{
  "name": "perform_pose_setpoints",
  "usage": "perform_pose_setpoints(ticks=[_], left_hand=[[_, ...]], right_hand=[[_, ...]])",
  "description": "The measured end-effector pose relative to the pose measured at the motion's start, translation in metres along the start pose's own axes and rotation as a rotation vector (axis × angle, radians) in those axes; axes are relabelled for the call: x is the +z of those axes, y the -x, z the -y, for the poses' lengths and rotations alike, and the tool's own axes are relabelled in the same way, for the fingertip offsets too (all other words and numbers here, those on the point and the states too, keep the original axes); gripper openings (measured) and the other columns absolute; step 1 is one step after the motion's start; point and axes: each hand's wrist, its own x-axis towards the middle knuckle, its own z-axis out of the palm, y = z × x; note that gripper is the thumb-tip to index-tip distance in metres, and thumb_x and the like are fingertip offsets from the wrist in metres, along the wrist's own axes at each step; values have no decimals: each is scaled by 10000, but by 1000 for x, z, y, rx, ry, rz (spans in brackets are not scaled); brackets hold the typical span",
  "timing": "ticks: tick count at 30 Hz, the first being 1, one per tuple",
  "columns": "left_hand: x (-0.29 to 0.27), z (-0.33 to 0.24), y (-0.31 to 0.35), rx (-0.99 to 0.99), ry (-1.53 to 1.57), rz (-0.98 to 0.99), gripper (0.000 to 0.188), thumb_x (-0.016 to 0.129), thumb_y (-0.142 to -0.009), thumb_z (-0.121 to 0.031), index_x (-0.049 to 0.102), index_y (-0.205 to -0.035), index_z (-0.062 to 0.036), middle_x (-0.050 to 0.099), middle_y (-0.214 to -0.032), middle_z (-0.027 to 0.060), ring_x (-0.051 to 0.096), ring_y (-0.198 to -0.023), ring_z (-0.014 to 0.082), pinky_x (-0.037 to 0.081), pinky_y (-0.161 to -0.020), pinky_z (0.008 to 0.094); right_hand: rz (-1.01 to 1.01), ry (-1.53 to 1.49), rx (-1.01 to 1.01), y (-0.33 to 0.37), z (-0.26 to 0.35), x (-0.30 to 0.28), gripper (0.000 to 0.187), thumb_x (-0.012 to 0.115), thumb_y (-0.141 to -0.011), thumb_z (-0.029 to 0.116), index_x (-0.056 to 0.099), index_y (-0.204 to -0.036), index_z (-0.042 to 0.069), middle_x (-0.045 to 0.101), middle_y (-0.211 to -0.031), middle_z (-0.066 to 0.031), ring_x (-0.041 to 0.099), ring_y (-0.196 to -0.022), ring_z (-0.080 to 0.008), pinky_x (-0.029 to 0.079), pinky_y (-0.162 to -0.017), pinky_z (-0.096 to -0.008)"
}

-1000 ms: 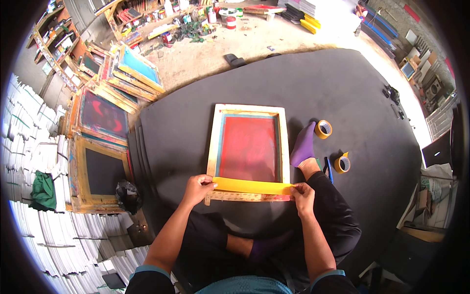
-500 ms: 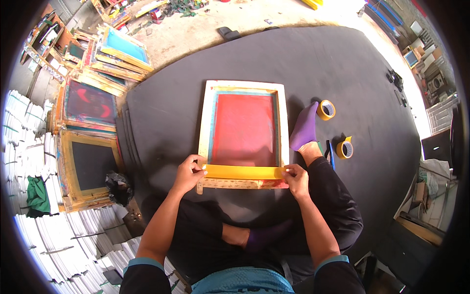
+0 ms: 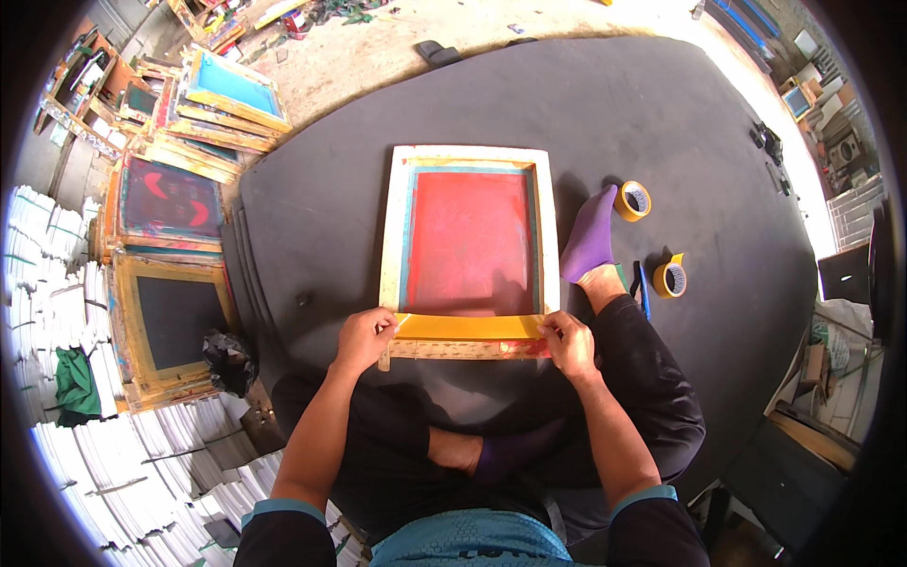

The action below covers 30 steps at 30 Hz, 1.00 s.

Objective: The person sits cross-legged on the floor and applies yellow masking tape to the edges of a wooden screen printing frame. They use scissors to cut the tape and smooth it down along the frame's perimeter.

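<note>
A wooden screen-printing frame (image 3: 389, 227) with red mesh (image 3: 470, 241) and a bluish-green inner border lies flat on the dark mat in front of me. A strip of yellow tape (image 3: 468, 327) stretches across its near end, along the near wooden bar. My left hand (image 3: 367, 338) pinches the strip's left end at the frame's near left corner. At the near right corner, my right hand (image 3: 569, 342) pinches the other end. Fingertips of both hands are closed on the tape.
On the black mat (image 3: 321, 180), two yellow tape rolls (image 3: 633, 201) stand right of my purple-socked foot (image 3: 590, 234), with a blue-edged tool (image 3: 644, 291) nearby. Stacked screen frames (image 3: 175, 321) and bundles of white sheets (image 3: 113, 472) line the left. A black plastic bag (image 3: 230, 362) sits by them.
The tape strip has come down closer to the frame's near bar, with both hands still at its ends. My right hand has turned slightly inward. The whole view has shifted a little.
</note>
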Motion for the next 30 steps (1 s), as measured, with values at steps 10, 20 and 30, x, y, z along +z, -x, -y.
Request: perform_pose_setpoints(ticks=[10,20,30], left_hand=[[3,-5,-1,121,7,-107,103,801,-859,-101,801,-948,-48,773,-921,124,732,-790,300,559,-712,390],[6,-5,7,205,-207,55,115,768,-856,-68,810,-955,-28,774,-972,176,746,-856,357,591,-776,410],[-13,-15,-6,90,-211,257,182,670,-860,16,799,-988,8,740,-978,240,730,-909,401,577,-839,459]], right_hand=[[45,72,-14,-10,4,-15,97,731,-893,153,760,-951,81,749,-947,-131,736,-852,-370,583,-757,-448],[152,180,16,-6,-12,-5,148,748,-887,175,809,-980,78,770,-982,-126,747,-900,-348,592,-821,-423],[202,220,70,-10,-16,-6,164,703,-919,244,816,-965,134,777,-980,-145,751,-915,-379,591,-856,-473]])
